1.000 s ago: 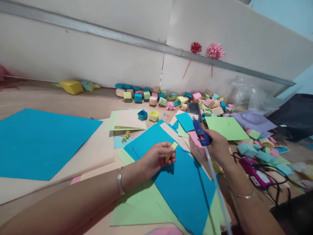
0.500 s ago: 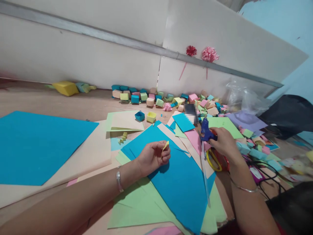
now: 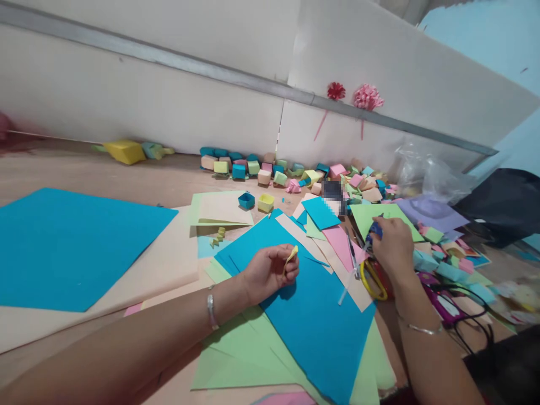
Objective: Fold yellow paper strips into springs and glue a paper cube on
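My left hand [image 3: 272, 273] is closed, pinching a small yellow paper strip [image 3: 294, 253] above the blue paper sheet [image 3: 312, 326]. My right hand [image 3: 393, 242] grips a blue glue gun [image 3: 374, 229], most of it hidden behind the fingers. A clear glue stick [image 3: 346, 287] slants out from it, down and to the left. Just below that hand lie scissors with yellow and red handles [image 3: 374, 281], and a pen [image 3: 351, 253] rests to their left. Farther back stand a small blue paper box [image 3: 246, 200] and a yellow paper box [image 3: 265, 202], both open-topped.
Several small coloured paper boxes [image 3: 238, 171] line the wall. A folded yellow strip [image 3: 218, 237] lies left of my left hand. A large blue sheet [image 3: 84, 247] covers the left side. Black cables [image 3: 468, 298] and a purple device [image 3: 441, 301] sit at the right.
My right hand has moved right with the glue gun and turned it, so the glue stick now slants and less of the gun shows. The left hand holds nearly still; the view has shifted slightly.
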Demonstrator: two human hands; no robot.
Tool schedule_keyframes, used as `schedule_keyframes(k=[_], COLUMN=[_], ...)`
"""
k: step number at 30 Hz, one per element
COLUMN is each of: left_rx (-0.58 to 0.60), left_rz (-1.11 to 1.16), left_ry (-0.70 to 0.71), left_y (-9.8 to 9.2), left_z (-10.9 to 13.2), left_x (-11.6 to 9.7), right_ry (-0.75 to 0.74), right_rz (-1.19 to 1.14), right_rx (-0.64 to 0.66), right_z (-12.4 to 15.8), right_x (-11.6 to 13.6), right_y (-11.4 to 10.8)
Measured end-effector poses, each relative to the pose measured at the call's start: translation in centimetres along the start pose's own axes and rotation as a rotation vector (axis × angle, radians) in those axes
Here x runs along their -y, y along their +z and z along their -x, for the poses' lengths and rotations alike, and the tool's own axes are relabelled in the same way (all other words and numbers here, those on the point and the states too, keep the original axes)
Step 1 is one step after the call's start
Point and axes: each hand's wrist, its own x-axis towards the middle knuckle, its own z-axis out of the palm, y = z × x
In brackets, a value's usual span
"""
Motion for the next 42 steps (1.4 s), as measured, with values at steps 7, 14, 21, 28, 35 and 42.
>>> schedule_keyframes(k=[7,14,21,28,35,42], left_rx=[-0.207,-0.214,-0.199,-0.125,-0.095,-0.156], left_rz=[-0.57,-0.927,-1.069,-1.034,-1.091,-1.254], left_ry=[0.264,0.4,0.433,0.504,0.511,0.721], left_y=[0.9,0.8,0.9,0.6,0.6,0.2], left_z=[0.5,0.6,0.9,0.8,0.9,0.7], left_x=[0.6,0.8,0.6,0.8,1.2,1.4], right_ry=[-0.109,-0.143,0.08,0.058,-0.006,-0.014], right_rz=[-1.022,-1.137,-1.3,-1.332,-1.273,-1.244], right_rx=[0.495,0.477,0.547,0.569,0.592,0.654], right_z=[4.3,6.1,5.6,5.4,6.1,6.0], right_x=[7.9,10.5,9.9,9.9,10.2,10.4], right_y=[-1.7,-2.1,-2.1,-2.2,-1.7,-1.8])
